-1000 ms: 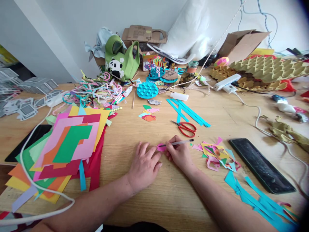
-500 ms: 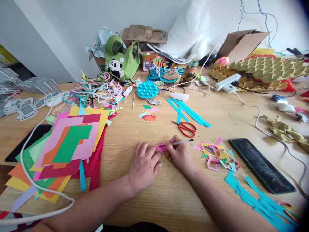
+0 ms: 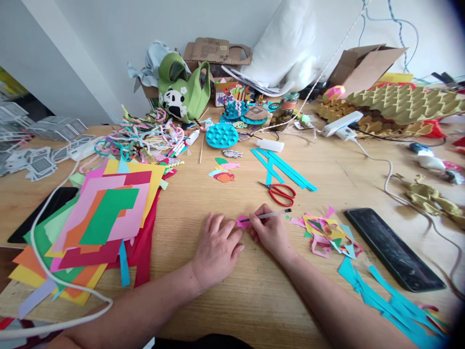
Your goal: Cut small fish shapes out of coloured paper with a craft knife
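Nothing has moved since earlier. The left hand presses flat, fingers spread, on a small pink paper piece on the table. The right hand pinches a pen against it, probably mid-drawing. Finished paper fish lie beyond.

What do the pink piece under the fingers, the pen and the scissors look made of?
The pink piece: thin matte paper, flat like the nearby sheets. The pen in the right hand: slim, grey, probably plastic. The scissors: glossy red handles, likely plastic; dark blades, probably metal.

Head-worn view, downward over table
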